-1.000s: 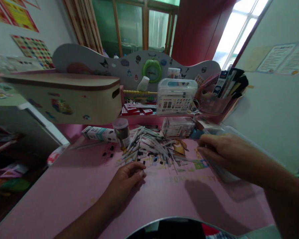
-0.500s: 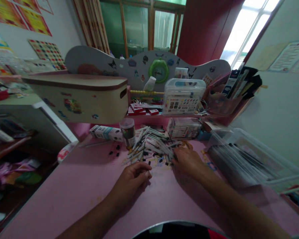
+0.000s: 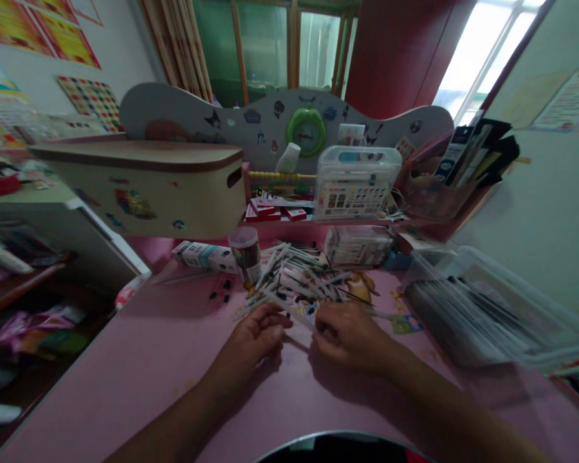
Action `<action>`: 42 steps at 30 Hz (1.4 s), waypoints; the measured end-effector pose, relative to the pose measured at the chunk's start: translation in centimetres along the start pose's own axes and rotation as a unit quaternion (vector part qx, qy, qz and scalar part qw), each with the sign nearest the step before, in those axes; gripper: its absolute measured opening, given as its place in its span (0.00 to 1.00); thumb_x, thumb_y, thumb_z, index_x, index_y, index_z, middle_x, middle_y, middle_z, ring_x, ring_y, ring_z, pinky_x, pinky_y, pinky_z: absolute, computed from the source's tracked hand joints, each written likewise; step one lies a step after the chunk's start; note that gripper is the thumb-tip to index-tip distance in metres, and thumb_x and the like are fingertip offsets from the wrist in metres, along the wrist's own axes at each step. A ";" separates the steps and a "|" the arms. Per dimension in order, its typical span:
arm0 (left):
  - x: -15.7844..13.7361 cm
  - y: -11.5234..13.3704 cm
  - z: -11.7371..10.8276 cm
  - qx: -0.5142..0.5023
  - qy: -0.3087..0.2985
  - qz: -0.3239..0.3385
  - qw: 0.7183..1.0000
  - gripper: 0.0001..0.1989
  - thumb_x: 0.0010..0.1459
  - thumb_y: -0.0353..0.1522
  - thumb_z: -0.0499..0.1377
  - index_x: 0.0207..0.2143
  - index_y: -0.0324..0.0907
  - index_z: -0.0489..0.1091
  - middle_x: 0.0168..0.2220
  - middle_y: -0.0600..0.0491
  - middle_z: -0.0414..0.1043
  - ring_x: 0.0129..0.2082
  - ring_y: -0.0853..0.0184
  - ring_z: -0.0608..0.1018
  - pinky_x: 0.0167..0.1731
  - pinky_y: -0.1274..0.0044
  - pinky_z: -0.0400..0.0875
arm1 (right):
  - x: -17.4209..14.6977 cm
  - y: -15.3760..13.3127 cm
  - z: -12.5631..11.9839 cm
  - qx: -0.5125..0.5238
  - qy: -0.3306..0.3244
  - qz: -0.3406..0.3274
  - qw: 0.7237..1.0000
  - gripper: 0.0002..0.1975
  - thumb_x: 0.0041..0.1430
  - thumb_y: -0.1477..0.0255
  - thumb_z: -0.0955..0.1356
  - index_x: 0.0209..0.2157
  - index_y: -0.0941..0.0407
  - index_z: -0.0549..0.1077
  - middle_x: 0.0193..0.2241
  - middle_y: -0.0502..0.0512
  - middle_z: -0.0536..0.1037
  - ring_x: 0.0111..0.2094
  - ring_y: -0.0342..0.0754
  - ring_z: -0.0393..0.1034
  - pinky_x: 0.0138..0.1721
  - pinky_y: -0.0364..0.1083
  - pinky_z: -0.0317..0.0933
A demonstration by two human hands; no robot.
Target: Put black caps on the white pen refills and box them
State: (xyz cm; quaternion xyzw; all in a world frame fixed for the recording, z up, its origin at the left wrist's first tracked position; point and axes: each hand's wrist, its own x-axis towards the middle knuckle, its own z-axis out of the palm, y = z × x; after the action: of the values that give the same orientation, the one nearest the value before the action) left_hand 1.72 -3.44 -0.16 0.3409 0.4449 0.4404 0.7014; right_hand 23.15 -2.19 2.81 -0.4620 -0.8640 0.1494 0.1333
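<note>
My right hand (image 3: 350, 337) is closed in a pinch on a slim white pen (image 3: 300, 317), which slants up and left toward my other hand. My left hand (image 3: 257, 337) is just left of it, fingers loosely curled and the thumb apart from the index finger; nothing shows between them. Beyond both hands lies a loose pile of white pens (image 3: 313, 280), with small black caps scattered at its near edge. Several more black caps (image 3: 226, 298) rest on the pink desk (image 3: 174, 360) to the left. A clear round tub (image 3: 245, 256) stands at the pile's left side.
On the right sits a clear plastic bin (image 3: 506, 308) with dark-tipped pens inside. A long printed box (image 3: 205, 256) lies back left, and a clear case (image 3: 357, 246) back right. A lidded cream box (image 3: 145, 193) and a handled case (image 3: 358, 186) stand on the shelf above.
My right hand has drawn back from the pile's right side toward the left, now with a white pen in its fingers. My left hand has shifted slightly left and up.
</note>
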 end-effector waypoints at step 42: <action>1.7 0.6 -1.1 -0.180 0.105 -0.031 0.977 0.08 0.66 0.23 0.53 0.35 0.35 0.71 0.25 0.49 0.77 0.22 0.68 0.81 0.22 0.80 0.79 | -2.1 3.5 -5.4 0.495 0.103 0.122 0.854 0.05 0.45 0.69 0.67 0.24 0.56 0.70 0.15 0.43 0.58 0.17 0.37 0.45 0.19 0.40 0.40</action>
State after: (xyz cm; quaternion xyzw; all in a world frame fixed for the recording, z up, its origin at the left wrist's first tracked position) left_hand 0.93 -1.56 -0.61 0.1465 0.4398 0.5250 0.7138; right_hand 28.96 -1.39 6.19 -0.4492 -0.5943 0.5237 0.4133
